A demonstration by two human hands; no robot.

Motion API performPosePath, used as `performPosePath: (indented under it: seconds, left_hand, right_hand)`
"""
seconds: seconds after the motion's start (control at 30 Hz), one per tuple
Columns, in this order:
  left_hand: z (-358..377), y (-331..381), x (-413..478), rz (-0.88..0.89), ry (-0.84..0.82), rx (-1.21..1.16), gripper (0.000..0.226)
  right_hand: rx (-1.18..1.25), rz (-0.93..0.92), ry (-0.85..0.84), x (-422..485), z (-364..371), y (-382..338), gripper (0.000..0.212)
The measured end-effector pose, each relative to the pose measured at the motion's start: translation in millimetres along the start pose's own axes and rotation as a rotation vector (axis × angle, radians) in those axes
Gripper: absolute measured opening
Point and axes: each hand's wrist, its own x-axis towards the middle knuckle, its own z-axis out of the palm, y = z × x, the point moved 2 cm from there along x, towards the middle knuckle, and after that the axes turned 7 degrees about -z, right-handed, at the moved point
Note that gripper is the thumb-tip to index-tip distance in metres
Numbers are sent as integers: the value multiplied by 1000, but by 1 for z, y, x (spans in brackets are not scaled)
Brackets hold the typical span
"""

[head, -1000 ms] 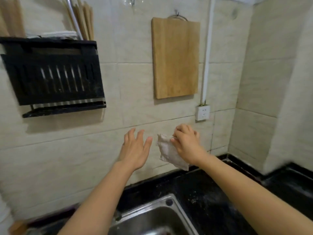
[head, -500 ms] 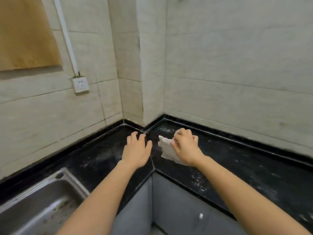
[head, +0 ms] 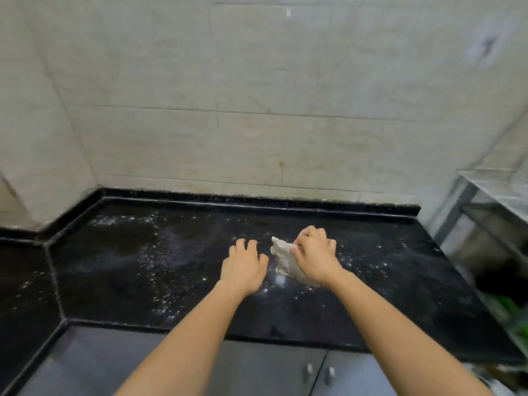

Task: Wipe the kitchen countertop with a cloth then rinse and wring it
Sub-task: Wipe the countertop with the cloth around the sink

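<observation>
At the left of the frame we see the black desk [head: 114, 281] bend round a corner under the tiled wall [head: 257, 110]. White specks [head: 160, 252] lie scattered across its left and middle part, thickest toward the back edge. Near the centre, our left hand [head: 244, 267] is spread flat with straight, slightly parted fingers, palm down over the desk and holding nothing; we cannot tell whether it presses on the surface or floats just above it. Just to its right is the cloth [head: 284, 260], a pale crumpled piece bunched in our right hand [head: 314, 258], whose fingers curl over its top. The lower end of the cloth hangs close to the desk, and we cannot tell if it touches. More specks lie under and to the right of that hand. At the right edge stands a metal rack [head: 491, 195], and grey cabinet doors [head: 285, 372] fill the bottom.

We judge the wiping barely begun: the specks are spread on all sides of the cloth, with no wiped track visible. The whole desk is left to wipe, then the rinse and the wring; no sink or tap shows here.
</observation>
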Motion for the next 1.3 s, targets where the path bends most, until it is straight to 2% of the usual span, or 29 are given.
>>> performPosePath:
  seconds: [0.3, 0.57, 0.73, 1.0, 1.07, 1.2, 1.3]
  left_hand:
    - [104, 148, 100, 126, -157, 2, 48]
    - [178, 226, 141, 170, -282, -20, 50]
    - [232, 252, 141, 94, -378, 5, 57]
    - [289, 290, 149, -126, -372, 70, 65]
    - [297, 297, 156, -168, -358, 72, 65]
    - [307, 298, 173, -235, -307, 75, 65]
    - [310, 293, 186, -284, -273, 83, 67]
  right_hand:
    - [1, 234, -38, 31, -23, 186, 24]
    - [61, 404, -45, 40, -42, 310, 26]
    - [154, 462, 5, 46, -55, 394, 23]
    - [-11, 354, 238, 77, -69, 520, 27]
    - [-81, 310, 191, 76, -58, 544, 25]
    - [-93, 288, -36, 49, -13, 564, 21]
    - [71, 343, 10, 41, 0, 565, 18]
